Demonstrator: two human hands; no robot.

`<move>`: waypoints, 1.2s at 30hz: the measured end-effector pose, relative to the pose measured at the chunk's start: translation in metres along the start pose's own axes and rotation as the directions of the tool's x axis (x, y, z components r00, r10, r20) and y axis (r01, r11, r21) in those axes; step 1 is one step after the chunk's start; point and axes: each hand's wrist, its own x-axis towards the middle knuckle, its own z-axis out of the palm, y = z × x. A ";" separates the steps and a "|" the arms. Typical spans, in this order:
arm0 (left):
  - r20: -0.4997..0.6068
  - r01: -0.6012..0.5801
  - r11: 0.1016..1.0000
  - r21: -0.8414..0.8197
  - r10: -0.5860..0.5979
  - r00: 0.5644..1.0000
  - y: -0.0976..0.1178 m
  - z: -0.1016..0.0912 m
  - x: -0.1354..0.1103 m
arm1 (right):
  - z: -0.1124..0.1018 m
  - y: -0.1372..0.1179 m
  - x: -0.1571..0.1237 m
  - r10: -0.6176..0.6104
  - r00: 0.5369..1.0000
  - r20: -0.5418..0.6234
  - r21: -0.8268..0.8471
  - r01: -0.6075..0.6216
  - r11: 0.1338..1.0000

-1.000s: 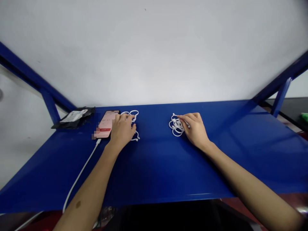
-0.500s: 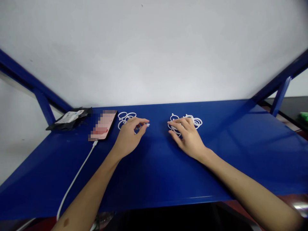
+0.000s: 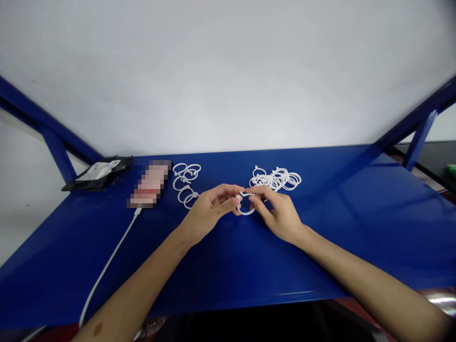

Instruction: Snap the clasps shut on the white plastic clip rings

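Note:
Between my hands, over the middle of the blue surface, is a white curtain ring (image 3: 246, 213) with a small gap or bend at its top. My left hand (image 3: 213, 207) pinches its left side between thumb and fingers. On the ring's right side, my right hand (image 3: 278, 207) grips with thumb and forefinger. Just behind my right hand lies a pile of white rings with small knobs (image 3: 272, 180). A looser group of similar rings (image 3: 182, 183) rests left of centre, its nearest ring partly hidden behind my left hand.
A phone (image 3: 151, 183), its screen blurred out, lies at the left with a white cable (image 3: 114, 259) running off the front edge. Behind it is a black plastic packet (image 3: 101, 173) with a white label. Blue braces (image 3: 59, 154) and a white wall bound the blue tabletop (image 3: 356, 199).
My hands have come together at the middle, and both now hold one ring. The right hand has left the right pile. More rings of the left group show as the left hand moved right.

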 end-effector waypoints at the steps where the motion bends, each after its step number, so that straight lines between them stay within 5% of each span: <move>1: -0.011 -0.011 1.000 0.013 0.012 1.000 -0.001 0.000 0.000 | 0.000 -0.001 0.000 0.000 1.000 0.001 0.010 0.000 1.000; 9: -0.102 -0.132 0.940 0.316 0.172 0.980 -0.006 0.000 0.003 | -0.002 -0.002 -0.001 -0.020 0.989 0.145 0.107 0.005 0.994; 16: -0.077 -0.203 0.829 0.521 0.282 0.956 -0.012 0.003 0.001 | -0.005 0.004 -0.003 -0.117 0.970 0.214 0.060 0.107 0.992; 24: -0.079 -0.233 0.789 0.568 0.334 0.939 -0.011 0.006 0.003 | -0.004 0.009 -0.002 -0.156 0.963 0.220 0.024 0.155 0.988; 28: -0.057 -0.262 0.743 0.616 0.374 0.926 -0.013 0.007 0.008 | -0.003 0.010 0.002 -0.140 0.983 0.119 -0.085 0.151 0.985; 32: -0.058 -0.198 0.551 0.811 0.412 0.909 -0.014 -0.006 0.016 | -0.010 0.021 0.011 -0.176 0.984 -0.035 -0.306 0.157 0.939; 36: -0.266 0.167 0.254 0.953 0.430 0.863 -0.016 -0.041 0.027 | -0.019 0.042 0.019 -0.170 0.975 -0.143 -0.471 0.084 0.878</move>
